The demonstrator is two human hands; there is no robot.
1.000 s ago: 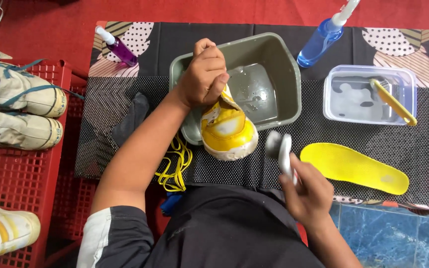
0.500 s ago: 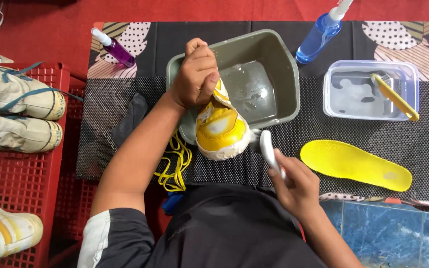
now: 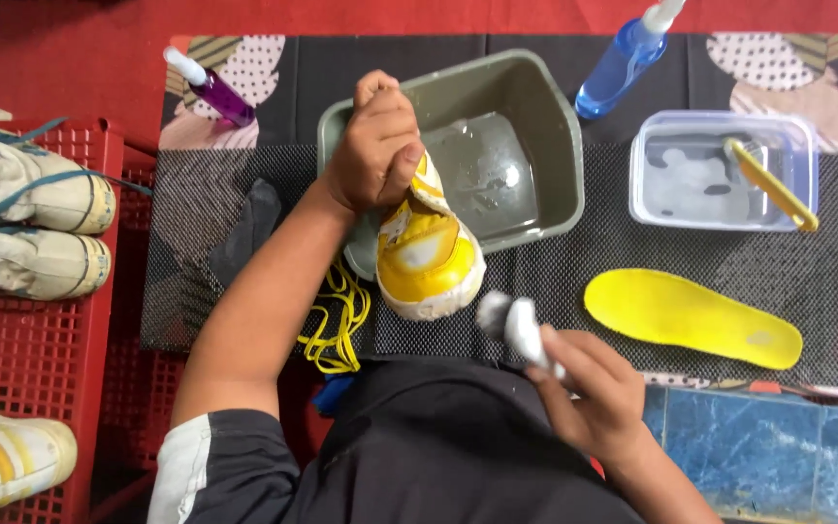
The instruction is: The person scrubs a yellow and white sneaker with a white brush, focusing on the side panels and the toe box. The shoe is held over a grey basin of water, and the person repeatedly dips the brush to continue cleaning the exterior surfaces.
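I have only one view: the head camera looks straight down, close above the mat (image 3: 632, 243).

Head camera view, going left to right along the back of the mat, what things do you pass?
Small purple spray bottle → grey-green plastic basin holding water → tall blue spray bottle → clear plastic tub with a yellow-handled brush lying in it.

A home shoe-cleaning spot; red crate (image 3: 31, 388) of sneakers (image 3: 26, 194), basin (image 3: 535, 107), spray bottles (image 3: 623, 63).
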